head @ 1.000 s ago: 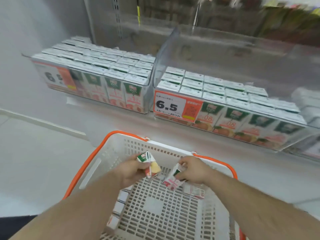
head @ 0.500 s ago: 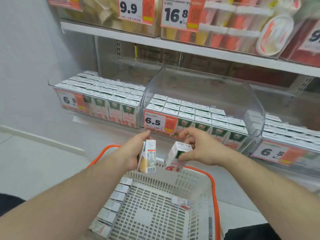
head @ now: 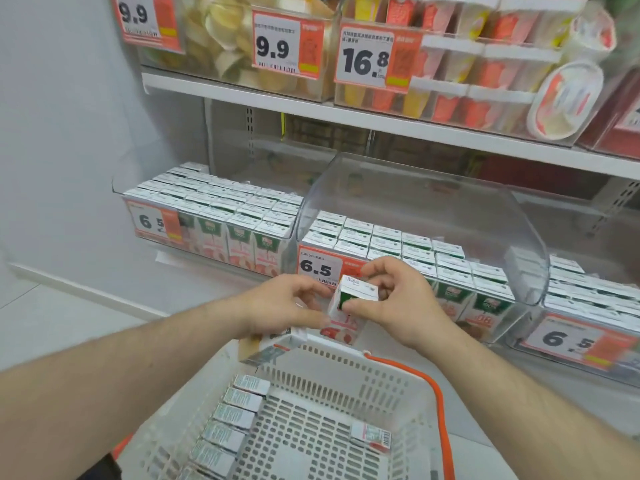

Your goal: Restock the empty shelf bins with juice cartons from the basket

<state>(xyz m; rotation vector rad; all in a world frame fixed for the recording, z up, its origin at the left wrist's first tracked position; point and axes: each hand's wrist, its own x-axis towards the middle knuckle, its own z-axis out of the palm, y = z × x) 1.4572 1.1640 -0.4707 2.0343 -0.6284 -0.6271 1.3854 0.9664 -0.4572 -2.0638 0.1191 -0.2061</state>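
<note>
Right hand (head: 394, 303) grip: fingers and thumb curled round an upright juice carton (head: 353, 299), thumb on its near face, fingers over the top far edge. Left hand (head: 284, 306) grip: closed on a second carton (head: 273, 344), held low under the palm and tilted, mostly hidden by the hand; thumb tip also sits just beside the first carton's left side. Both hands are close together above the far rim of the basket (head: 398, 386), right in front of the 6.5 price tag (head: 320, 268).

Behind them: the middle shelf bin (head: 433, 202), clear plastic with a tall curved wall, holds rows of white-topped cartons, front rows lower than the wall. Left bin (head: 207, 216) is packed with the same kind of carton up to its rim. Right bin (head: 588, 306) also stocked, partly out of frame.

Basket: white perforated plastic with an orange handle (head: 440, 403) lying along the right rim. Inside, a row of cartons (head: 235, 414) lies along the left wall; one loose carton (head: 370, 436) lies flat near the right side.

Upper shelf (head: 311, 109) carries clear tubs of packaged goods with 9.9 and 16.8 tags.
</note>
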